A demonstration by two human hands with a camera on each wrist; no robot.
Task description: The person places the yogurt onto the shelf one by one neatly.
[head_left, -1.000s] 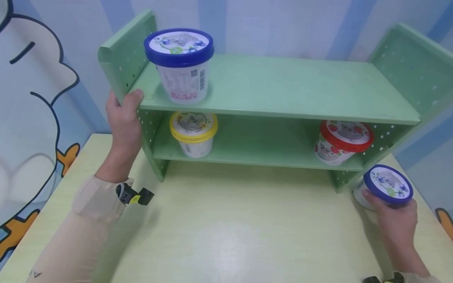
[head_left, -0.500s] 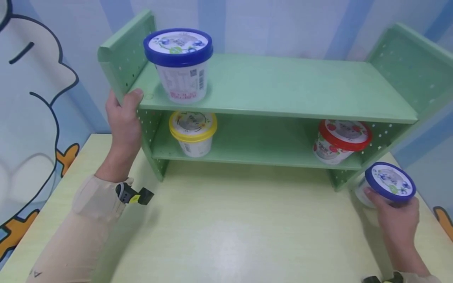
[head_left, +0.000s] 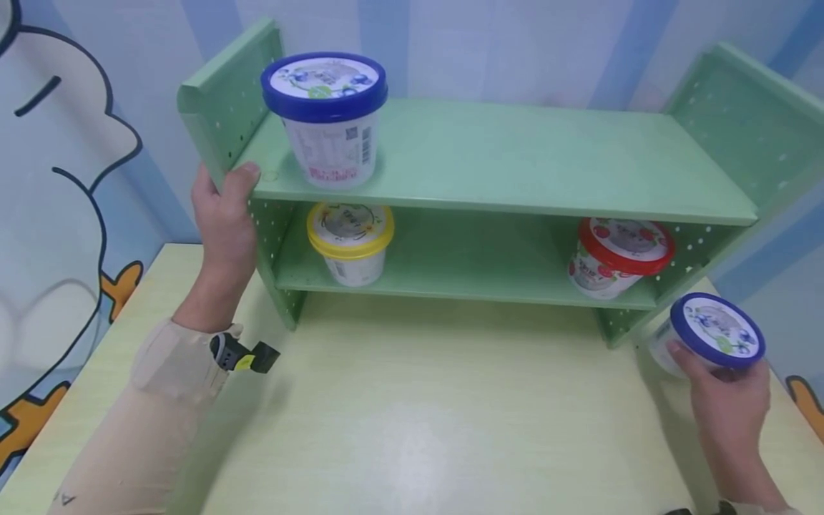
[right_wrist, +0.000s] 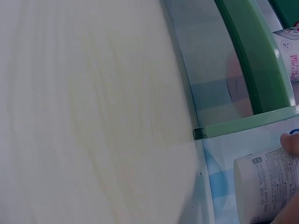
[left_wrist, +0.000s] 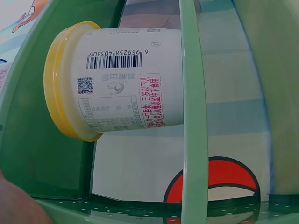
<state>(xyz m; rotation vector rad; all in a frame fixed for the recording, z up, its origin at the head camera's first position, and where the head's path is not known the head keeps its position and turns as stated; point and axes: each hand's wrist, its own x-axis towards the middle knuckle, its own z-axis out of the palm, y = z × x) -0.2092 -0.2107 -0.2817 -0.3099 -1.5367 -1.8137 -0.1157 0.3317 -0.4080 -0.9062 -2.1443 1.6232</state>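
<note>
My left hand (head_left: 225, 229) grips the left end of a green two-tier shelf (head_left: 515, 154), its thumb lying on the upper board. At the lower right, my right hand (head_left: 734, 411) holds an ice cream tub with a blue lid (head_left: 721, 329), just outside the shelf's right side panel. That tub's white wall (right_wrist: 261, 186) also shows in the right wrist view, tilted, with a thumb (right_wrist: 290, 143) on it. Another blue-lidded tub (head_left: 331, 143) stands on the upper board at the left. Below it sits a yellow-lidded tub (head_left: 350, 243), and a red-lidded tub (head_left: 621, 257) is at the lower tier's right.
The shelf stands on a pale wooden table (head_left: 412, 400), close to a blue striped wall (head_left: 489, 50). Tall side panels (head_left: 749, 136) rise at both shelf ends. Cartoon drawings (head_left: 58, 179) cover the wall at the left.
My right hand has moved slightly to the right with the blue-lidded tub. The left hand keeps its place on the shelf, and the other tubs stay where they were.
</note>
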